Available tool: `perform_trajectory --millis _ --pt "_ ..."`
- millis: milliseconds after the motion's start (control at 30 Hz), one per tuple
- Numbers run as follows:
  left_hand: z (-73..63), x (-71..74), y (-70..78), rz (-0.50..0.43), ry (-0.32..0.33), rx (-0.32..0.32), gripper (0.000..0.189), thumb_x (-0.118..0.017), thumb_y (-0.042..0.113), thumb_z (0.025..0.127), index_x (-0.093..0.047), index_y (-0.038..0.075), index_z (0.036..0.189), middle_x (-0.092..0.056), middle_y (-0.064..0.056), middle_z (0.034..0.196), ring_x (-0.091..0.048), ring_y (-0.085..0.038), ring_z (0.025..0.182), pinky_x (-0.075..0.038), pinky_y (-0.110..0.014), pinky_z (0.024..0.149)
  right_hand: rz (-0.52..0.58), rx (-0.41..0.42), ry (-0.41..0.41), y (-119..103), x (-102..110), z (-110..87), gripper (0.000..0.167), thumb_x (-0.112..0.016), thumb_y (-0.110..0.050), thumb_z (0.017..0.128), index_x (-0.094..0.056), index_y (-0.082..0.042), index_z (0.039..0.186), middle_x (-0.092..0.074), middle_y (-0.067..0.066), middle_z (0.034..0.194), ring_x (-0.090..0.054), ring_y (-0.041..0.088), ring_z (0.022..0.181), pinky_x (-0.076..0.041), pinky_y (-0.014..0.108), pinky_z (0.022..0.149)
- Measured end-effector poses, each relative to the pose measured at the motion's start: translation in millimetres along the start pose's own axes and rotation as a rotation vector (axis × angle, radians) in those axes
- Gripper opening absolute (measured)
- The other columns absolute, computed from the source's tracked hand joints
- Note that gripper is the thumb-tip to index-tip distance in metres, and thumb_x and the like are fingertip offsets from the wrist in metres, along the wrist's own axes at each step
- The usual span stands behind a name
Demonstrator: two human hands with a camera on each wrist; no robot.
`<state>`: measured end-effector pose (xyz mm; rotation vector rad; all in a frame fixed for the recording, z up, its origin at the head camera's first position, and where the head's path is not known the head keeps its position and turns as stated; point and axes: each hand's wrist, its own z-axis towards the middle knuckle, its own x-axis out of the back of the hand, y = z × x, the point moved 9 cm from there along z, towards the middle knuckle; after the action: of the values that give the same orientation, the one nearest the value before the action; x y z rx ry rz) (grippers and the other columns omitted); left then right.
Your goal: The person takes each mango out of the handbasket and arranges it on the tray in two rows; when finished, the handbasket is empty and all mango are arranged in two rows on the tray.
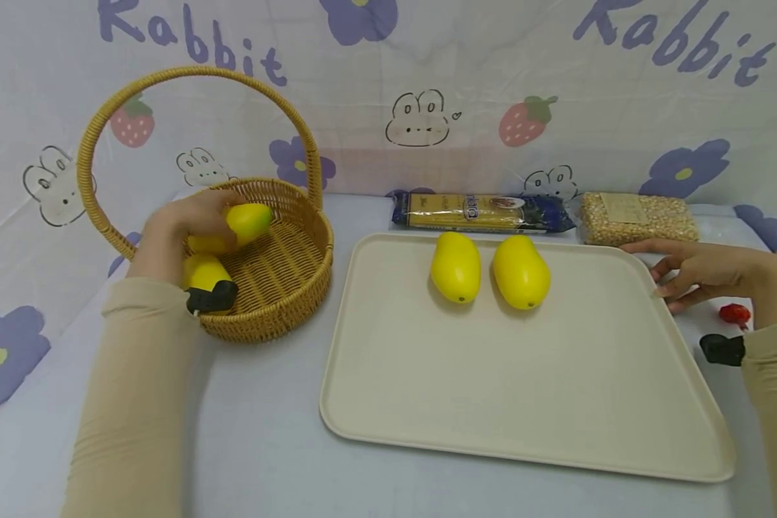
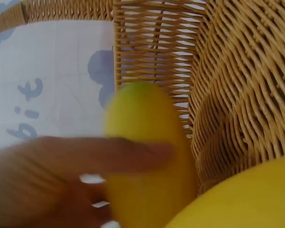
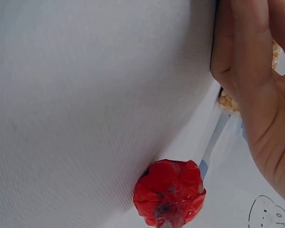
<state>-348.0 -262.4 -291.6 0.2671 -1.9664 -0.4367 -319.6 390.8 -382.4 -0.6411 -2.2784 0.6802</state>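
Mango [image 1: 249, 221] with a green tip sits in the left hand [image 1: 197, 214], which grips it inside the wicker basket [image 1: 298, 311], one digit lying across its side in the left wrist view. Another yellow mango [image 1: 206, 272] lies beside it, near the wrist. The skin looks smooth and glossy, so I'd expect it to be a bit slippery; the body seems firm, probably light enough for one hand, and may be a hollow imitation, though that can't be told by eye. Best hold is round the fat middle, fingers opposing the thumb, since the tapering tip would let them slide off. Squeezing hard seems needless. Two more mangoes [image 1: 455, 267] stand apart on the tray [image 1: 524, 388], their rounded shape likely to roll if nudged. The right hand [image 1: 712, 270] grips no fruit; its fingers rest loosely bent at the tray's far right corner.
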Motion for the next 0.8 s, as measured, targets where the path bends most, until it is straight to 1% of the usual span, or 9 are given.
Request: perform_trajectory --millis 100,200,267,367,433,500,600,700,800 --pt "-6.7 8.5 16.1 -0.044 0.018 -0.058 0.075 -0.068 0.021 0.088 -0.031 0.012 0.152 -0.038 -0.023 0.150 -0.039 -0.039 0.129 -0.032 -0.062 0.111 -0.004 -0.002 -0.008 -1 -1 0.6 0.086 -0.069 -0.008 0.087 -0.020 -0.040 0.151 -0.042 0.012 0.117 -0.056 0.016 0.089 -0.061 0.032 0.079" --pt "-15.6 13.9 35.8 -0.120 0.013 -0.110 0.079 -0.071 0.032 0.089 -0.028 0.016 0.153 -0.038 -0.020 0.151 -0.042 -0.036 0.131 -0.033 -0.061 0.115 -0.001 -0.009 0.000 -1 -1 0.2 0.087 -0.070 -0.007 0.087 -0.021 -0.040 0.150 -0.044 0.012 0.115 -0.056 0.017 0.089 -0.061 0.032 0.079" --pt "-22.1 15.9 49.3 -0.166 0.004 -0.142 0.078 -0.071 0.038 0.089 -0.030 0.019 0.152 -0.040 -0.016 0.151 -0.044 -0.033 0.130 -0.034 -0.059 0.115 -0.007 -0.005 0.003 -1 -1 -0.4 0.086 -0.069 -0.007 0.087 -0.022 -0.042 0.149 -0.043 0.013 0.118 -0.056 0.016 0.090 -0.061 0.032 0.079" --pt "-31.3 15.7 69.5 -0.213 -0.017 -0.196 0.072 -0.069 0.041 0.089 -0.034 0.020 0.148 -0.044 -0.010 0.145 -0.046 -0.028 0.126 -0.038 -0.054 0.114 -0.009 0.006 0.007 0 0 -1.8 0.085 -0.069 -0.006 0.087 -0.024 -0.047 0.146 -0.042 0.016 0.125 -0.057 0.016 0.093 -0.061 0.032 0.081" --pt "-35.6 13.8 82.6 -0.238 -0.031 -0.238 0.066 -0.067 0.040 0.091 -0.036 0.019 0.146 -0.048 -0.008 0.141 -0.047 -0.024 0.123 -0.041 -0.048 0.112 -0.006 0.015 0.007 0 0 -2.3 0.086 -0.070 -0.006 0.087 -0.024 -0.049 0.145 -0.040 0.018 0.130 -0.058 0.016 0.096 -0.062 0.032 0.082" --pt "-38.8 10.8 95.9 -0.263 -0.044 -0.284 0.060 -0.064 0.035 0.093 -0.038 0.017 0.143 -0.050 -0.007 0.137 -0.050 -0.023 0.120 -0.044 -0.043 0.110 -0.001 0.012 0.010 1 0 -2.5 0.085 -0.070 -0.006 0.087 -0.025 -0.049 0.145 -0.040 0.017 0.128 -0.058 0.016 0.094 -0.062 0.032 0.082" --pt "-43.4 5.6 113.8 -0.318 -0.061 -0.342 0.055 -0.060 0.028 0.095 -0.038 0.014 0.143 -0.051 -0.008 0.133 -0.052 -0.022 0.117 -0.048 -0.035 0.107 0.002 0.006 0.008 1 0 -2.1 0.086 -0.070 -0.007 0.087 -0.023 -0.045 0.148 -0.040 0.014 0.123 -0.056 0.016 0.093 -0.061 0.032 0.080" --pt "-48.5 0.8 129.9 -0.389 -0.080 -0.388 0.051 -0.058 0.021 0.094 -0.039 0.011 0.140 -0.050 -0.010 0.127 -0.054 -0.023 0.112 -0.052 -0.029 0.099 0.000 0.003 0.002 2 0 -1.7 0.088 -0.070 -0.007 0.087 -0.021 -0.041 0.151 -0.040 0.013 0.118 -0.055 0.016 0.091 -0.061 0.032 0.079" --pt "-53.3 -1.1 144.5 -0.422 -0.077 -0.430 0.051 -0.058 0.018 0.092 -0.040 0.010 0.139 -0.052 -0.012 0.123 -0.056 -0.024 0.106 -0.055 -0.027 0.092 0.001 0.001 0.001 2 1 -1.1 0.087 -0.070 -0.007 0.087 -0.021 -0.041 0.150 -0.041 0.012 0.117 -0.055 0.016 0.090 -0.061 0.032 0.079"
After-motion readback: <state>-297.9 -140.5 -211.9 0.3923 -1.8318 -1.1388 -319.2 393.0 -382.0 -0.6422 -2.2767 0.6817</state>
